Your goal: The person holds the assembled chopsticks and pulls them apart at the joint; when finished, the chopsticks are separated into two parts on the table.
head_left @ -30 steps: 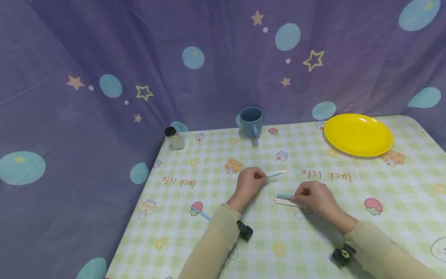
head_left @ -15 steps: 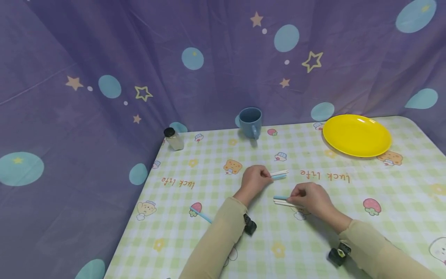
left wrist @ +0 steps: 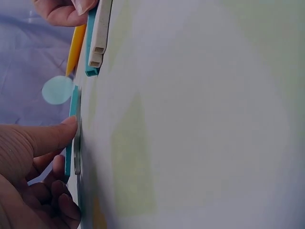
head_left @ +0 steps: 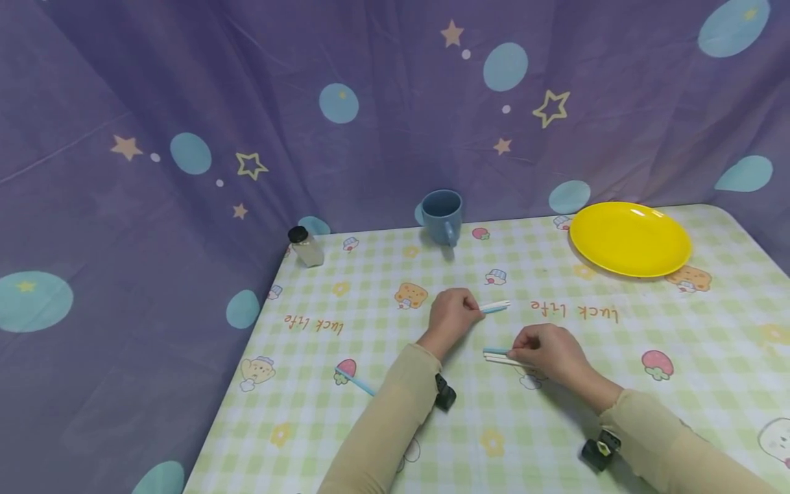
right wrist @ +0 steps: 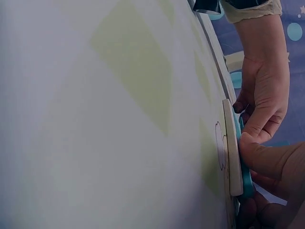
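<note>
In the head view, my left hand (head_left: 453, 319) pinches a thin blue stick (head_left: 495, 310), with white sticks (head_left: 496, 304) lying alongside it. In the left wrist view, the thumb presses this blue stick (left wrist: 74, 102), a pale stick right beside it. My right hand (head_left: 552, 353), nearer and to the right, pinches another blue stick (head_left: 494, 351) between thumb and fingers. Two white sticks (head_left: 496, 359) lie along it, and in the left wrist view their square ends look hollow. A separate blue stick (head_left: 354, 381) lies partly hidden behind the left sleeve.
Toward the back of the checked tablecloth (head_left: 345, 439) stand a blue mug (head_left: 441, 219) and a small black-lidded jar (head_left: 306, 248) at the left corner. A yellow plate (head_left: 629, 240) lies at the back right. Behind the table hangs a purple curtain (head_left: 382, 158).
My left hand has shifted slightly right. Its blue stick has swung away from the white ones, then come back alongside them. The right hand has barely moved.
</note>
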`<control>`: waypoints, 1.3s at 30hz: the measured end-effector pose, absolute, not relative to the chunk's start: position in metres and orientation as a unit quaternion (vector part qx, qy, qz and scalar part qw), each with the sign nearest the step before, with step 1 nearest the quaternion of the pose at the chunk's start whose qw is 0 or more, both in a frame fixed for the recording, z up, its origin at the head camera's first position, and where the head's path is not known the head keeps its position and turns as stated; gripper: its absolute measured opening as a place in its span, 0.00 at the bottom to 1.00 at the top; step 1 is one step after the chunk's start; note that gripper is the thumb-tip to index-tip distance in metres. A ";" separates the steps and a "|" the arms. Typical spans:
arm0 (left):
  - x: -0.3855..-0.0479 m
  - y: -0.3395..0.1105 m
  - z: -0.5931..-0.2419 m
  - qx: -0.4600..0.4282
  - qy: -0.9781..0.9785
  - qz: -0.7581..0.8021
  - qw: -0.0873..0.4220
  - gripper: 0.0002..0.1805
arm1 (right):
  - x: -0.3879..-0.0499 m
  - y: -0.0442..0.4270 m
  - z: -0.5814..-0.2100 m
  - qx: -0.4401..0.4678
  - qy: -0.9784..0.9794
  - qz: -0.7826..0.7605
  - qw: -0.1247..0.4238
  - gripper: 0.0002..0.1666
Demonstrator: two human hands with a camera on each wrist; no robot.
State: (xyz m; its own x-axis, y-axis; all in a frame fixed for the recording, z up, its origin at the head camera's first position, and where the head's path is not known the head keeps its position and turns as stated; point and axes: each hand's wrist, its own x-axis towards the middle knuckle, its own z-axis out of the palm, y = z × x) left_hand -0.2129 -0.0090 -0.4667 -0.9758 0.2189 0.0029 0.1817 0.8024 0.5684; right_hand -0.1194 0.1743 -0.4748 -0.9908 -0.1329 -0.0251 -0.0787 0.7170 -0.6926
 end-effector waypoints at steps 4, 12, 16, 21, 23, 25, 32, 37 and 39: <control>-0.215 -0.008 -0.467 0.110 0.951 0.287 0.029 0.12 | -0.120 0.174 -0.475 -0.062 0.926 -0.369 0.042 0.09; -0.218 -0.005 -0.470 0.107 0.956 0.273 0.027 0.14 | -0.120 0.177 -0.474 -0.079 0.923 -0.373 0.051 0.07; -0.219 -0.004 -0.469 0.101 0.959 0.261 0.029 0.13 | -0.121 0.178 -0.473 -0.089 0.922 -0.371 0.060 0.11; -0.219 -0.002 -0.469 0.097 0.963 0.249 0.031 0.13 | -0.122 0.179 -0.472 -0.099 0.924 -0.362 0.080 0.13; -0.218 -0.002 -0.468 0.098 0.963 0.250 0.031 0.13 | -0.122 0.180 -0.471 -0.103 0.924 -0.360 0.082 0.13; -0.218 -0.002 -0.469 0.099 0.962 0.252 0.030 0.12 | -0.121 0.180 -0.471 -0.105 0.924 -0.359 0.081 0.12; -0.218 -0.002 -0.469 0.101 0.961 0.256 0.029 0.12 | -0.120 0.179 -0.469 -0.110 0.925 -0.356 0.077 0.11; -0.219 -0.003 -0.468 0.099 0.960 0.259 0.038 0.13 | -0.119 0.179 -0.467 -0.112 0.923 -0.358 0.079 0.13; -0.219 -0.003 -0.468 0.099 0.960 0.259 0.039 0.13 | -0.118 0.178 -0.466 -0.112 0.923 -0.359 0.080 0.13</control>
